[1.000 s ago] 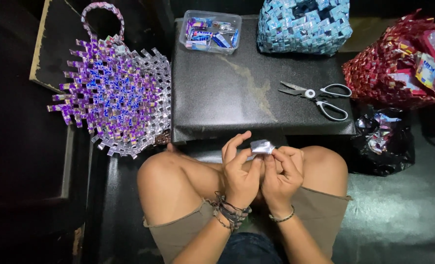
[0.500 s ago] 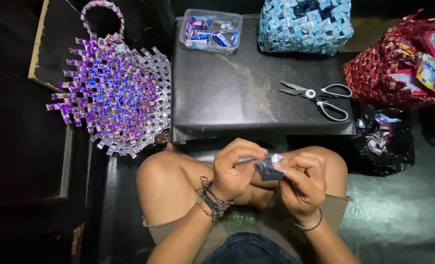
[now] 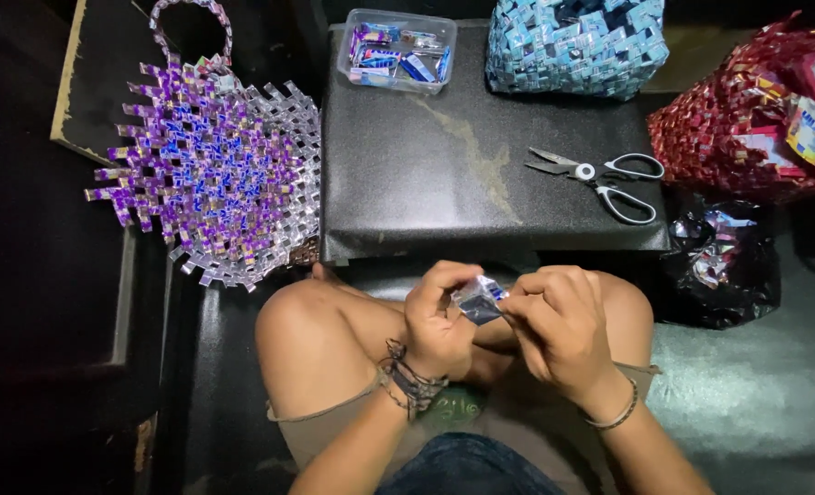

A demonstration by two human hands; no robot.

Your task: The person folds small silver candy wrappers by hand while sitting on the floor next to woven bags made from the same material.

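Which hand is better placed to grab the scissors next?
Probably the right hand: the scissors lie on the right part of the black table, handles toward that side. The left hand sits farther off. Both hands pinch the folded wrapper, so one must let go first.

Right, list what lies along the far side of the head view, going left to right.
Purple woven piece → clear plastic box of wrappers → blue woven bag → scissors → red woven bag.
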